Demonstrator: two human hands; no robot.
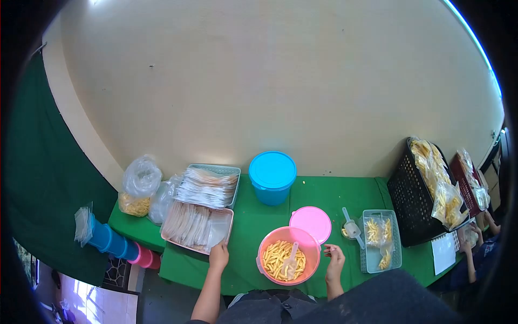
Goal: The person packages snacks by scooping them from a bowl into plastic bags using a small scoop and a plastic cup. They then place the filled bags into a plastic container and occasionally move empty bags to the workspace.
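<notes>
I had the left hand (pixel 218 256) at the near right corner of a pink tray (pixel 231 222) full of clear plastic bags (pixel 189 224). Its fingers looked bunched and narrow, but from my feed I could not make out whether they pinched a bag or only met the rim. The right hand (pixel 335 262) hung just beside the right rim of the pink tub (pixel 312 247), its fingers loosely curled and somewhat apart, with nothing visible in them.

The tray sat near the left edge of the green-covered table (pixel 244 216); the tub, holding yellow snack sticks (pixel 274 258), stood close to the table's near edge, with a pink lid (pixel 311 224) at its far right side.

As I judged it, a pull at that corner could drag several bags out together, since they overlapped closely, or skew the tray. With the tub so near the edge, a knock from the right wrist or the body could tip it and spill the sticks.

The translucent scoop (pixel 292 260) in the tub had its handle toward the table's far edge, leaning slightly right, its cup down among the sticks; its long axis ran near to far. The tray's ran left to right, slanting so the right end lay nearer the near edge.
</notes>
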